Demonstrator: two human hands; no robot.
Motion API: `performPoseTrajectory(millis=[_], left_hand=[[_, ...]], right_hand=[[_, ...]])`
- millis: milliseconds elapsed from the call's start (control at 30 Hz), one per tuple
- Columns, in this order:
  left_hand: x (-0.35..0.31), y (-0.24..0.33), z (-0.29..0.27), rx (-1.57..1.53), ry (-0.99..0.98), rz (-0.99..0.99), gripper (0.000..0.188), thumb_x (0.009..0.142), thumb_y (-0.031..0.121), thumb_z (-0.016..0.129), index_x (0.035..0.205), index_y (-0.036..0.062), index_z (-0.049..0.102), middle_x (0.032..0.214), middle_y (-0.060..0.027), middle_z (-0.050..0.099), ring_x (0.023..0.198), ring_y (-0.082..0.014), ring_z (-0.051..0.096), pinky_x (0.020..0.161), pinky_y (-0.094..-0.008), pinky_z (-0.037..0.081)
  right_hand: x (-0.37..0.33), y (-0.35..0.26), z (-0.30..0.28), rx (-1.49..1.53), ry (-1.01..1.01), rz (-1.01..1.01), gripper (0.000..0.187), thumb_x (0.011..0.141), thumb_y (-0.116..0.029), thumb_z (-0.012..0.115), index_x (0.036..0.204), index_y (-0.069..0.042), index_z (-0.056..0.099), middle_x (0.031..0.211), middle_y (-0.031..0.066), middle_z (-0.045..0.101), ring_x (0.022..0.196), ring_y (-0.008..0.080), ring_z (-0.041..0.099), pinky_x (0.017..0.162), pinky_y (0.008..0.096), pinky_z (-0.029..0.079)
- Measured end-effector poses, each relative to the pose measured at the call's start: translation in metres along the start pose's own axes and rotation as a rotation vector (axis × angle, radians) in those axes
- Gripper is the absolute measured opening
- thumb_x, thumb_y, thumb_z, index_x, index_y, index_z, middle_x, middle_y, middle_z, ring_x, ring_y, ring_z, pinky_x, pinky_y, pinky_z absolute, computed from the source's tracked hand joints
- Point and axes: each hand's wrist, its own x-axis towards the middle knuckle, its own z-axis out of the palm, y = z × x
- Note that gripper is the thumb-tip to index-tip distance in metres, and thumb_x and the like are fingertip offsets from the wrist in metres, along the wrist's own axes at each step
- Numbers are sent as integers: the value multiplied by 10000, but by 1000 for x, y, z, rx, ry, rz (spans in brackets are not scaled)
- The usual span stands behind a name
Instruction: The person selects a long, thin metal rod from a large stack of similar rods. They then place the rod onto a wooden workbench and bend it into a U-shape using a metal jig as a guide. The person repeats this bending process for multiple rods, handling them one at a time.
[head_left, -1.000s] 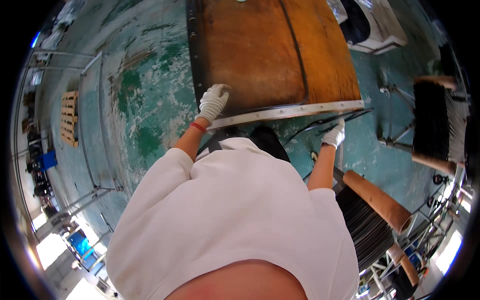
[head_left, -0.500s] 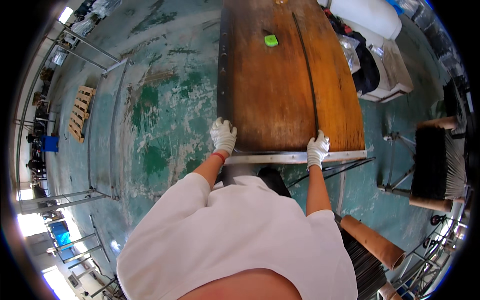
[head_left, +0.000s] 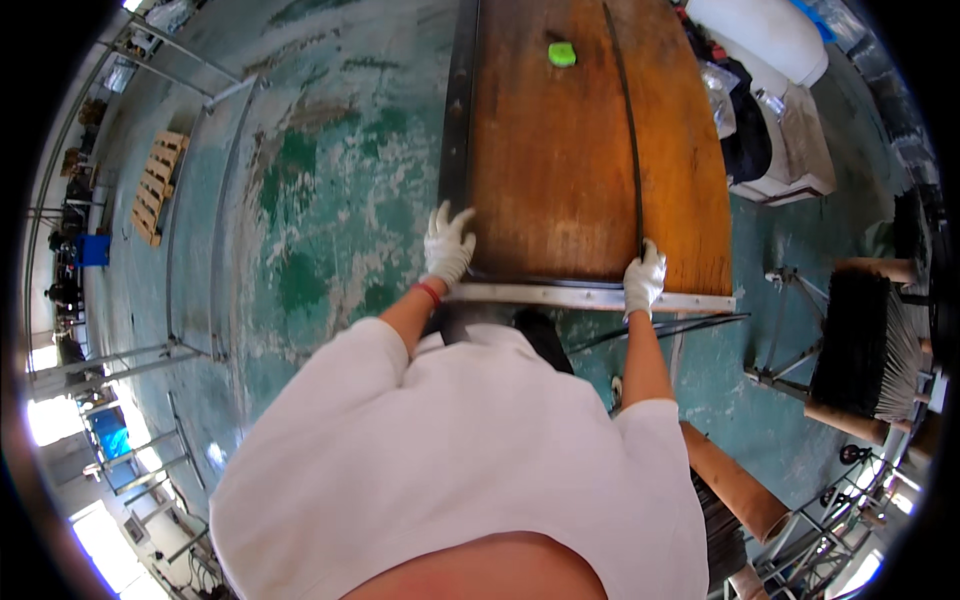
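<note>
Both my hands wear white gloves at the near end of a wooden-topped table (head_left: 545, 180). My left hand (head_left: 449, 246) is at the near left corner, its fingers spread over the dark metal edging (head_left: 458, 130); it holds nothing, and I cannot tell whether it touches the edging. A long thin black strip (head_left: 631, 120) lies lengthwise over the tabletop. My right hand (head_left: 645, 278) is closed around the strip's near end, just above the pale metal bar (head_left: 560, 294) along the table's front edge. Farther up the wood lies a bright green tape measure (head_left: 562, 54).
To the right of the table stand a white roll (head_left: 765, 38) and a dark cloth bundle (head_left: 745, 130). Black strips (head_left: 690, 325) stick out below the front edge. A cardboard tube (head_left: 735, 480) is behind me on the right. A wooden pallet (head_left: 160, 188) rests at the left.
My left hand's fingers have opened out from a curled hold at the table corner. My right hand stays closed on the strip's end. The whole view has shifted slightly.
</note>
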Motion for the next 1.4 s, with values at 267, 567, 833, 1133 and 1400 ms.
performPoseTrajectory(millis=[267, 567, 833, 1133, 1400], left_hand=[[-1, -32, -36, 74, -161, 302, 508, 709, -39, 468, 1110, 237, 613, 1330, -121, 448, 1259, -339, 368, 1043, -417, 314], [-29, -4, -31, 294, -406, 635, 322, 715, 48, 541, 1030, 84, 597, 1308, -135, 461, 1285, -324, 347, 1086, -468, 218], [-41, -9, -29, 222, -414, 550, 276, 711, 64, 523, 972, 89, 609, 1280, -129, 487, 1277, -314, 363, 1082, -480, 212], [-36, -15, -32, 150, -397, 591, 264, 706, 85, 566, 960, 105, 634, 1223, -111, 530, 1247, -300, 398, 1054, -474, 255], [-38, -34, -59, -118, -405, 455, 306, 712, 20, 580, 998, 107, 644, 1111, -99, 602, 1100, -287, 526, 955, -359, 410]], right_hand=[[4, 7, -3, -54, -45, -79, 407, 768, -77, 529, 1162, -177, 553, 1011, 169, 549, 935, 329, 552, 790, 421, 478], [-79, -72, 20, 82, -217, -621, 351, 740, -185, 581, 1088, -141, 589, 1090, 130, 549, 1062, 306, 491, 937, 415, 365], [-107, -92, 10, 136, -332, -618, 171, 746, -174, 599, 914, -142, 593, 881, 86, 562, 896, 281, 531, 791, 401, 403], [-106, -91, 5, 130, -345, -579, 186, 759, -173, 593, 944, -161, 601, 894, 78, 566, 913, 283, 528, 823, 390, 416], [-83, -48, -20, 979, -313, 93, 187, 892, -44, 529, 1045, -65, 635, 1004, 42, 649, 920, 116, 593, 811, 235, 467]])
